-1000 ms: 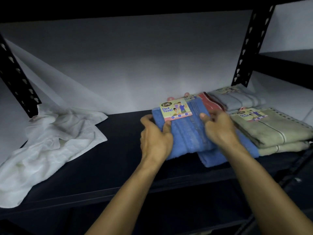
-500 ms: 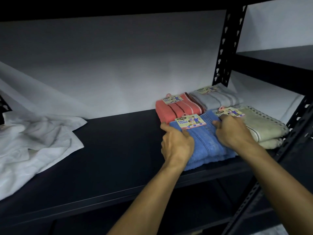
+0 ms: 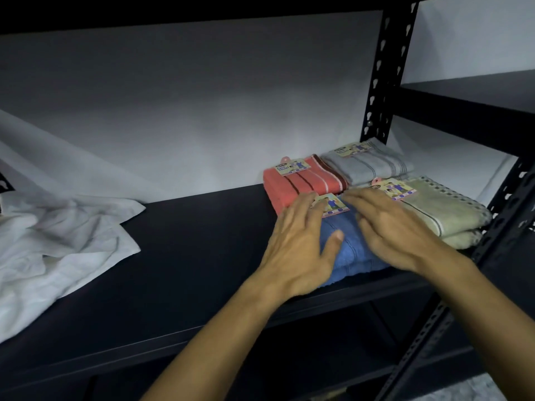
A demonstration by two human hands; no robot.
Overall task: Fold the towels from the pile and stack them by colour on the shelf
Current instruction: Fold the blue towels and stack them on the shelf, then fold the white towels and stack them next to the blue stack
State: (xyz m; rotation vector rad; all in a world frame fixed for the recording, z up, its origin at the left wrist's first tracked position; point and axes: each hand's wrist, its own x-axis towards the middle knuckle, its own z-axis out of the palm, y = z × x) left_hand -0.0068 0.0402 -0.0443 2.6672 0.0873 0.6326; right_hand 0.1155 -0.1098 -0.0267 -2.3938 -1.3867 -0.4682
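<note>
Here both hands, left hand (image 3: 301,241) and right hand (image 3: 390,227), lie flat with fingers spread on the blue towel (image 3: 350,250), gripping nothing.

Dim white wall (image 3: 188,111), black upright (image 3: 382,82)

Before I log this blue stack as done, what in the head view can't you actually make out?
- Blue towel stack: how many towels; left hand and right hand cover most of it.
- Card labels, such as the one on the coral towel: print too small to read.
- White cloth: cut off by the left edge; its extent is unknown.
- Right hand: motion-blurred, so contact with the towel is unclear.
</note>
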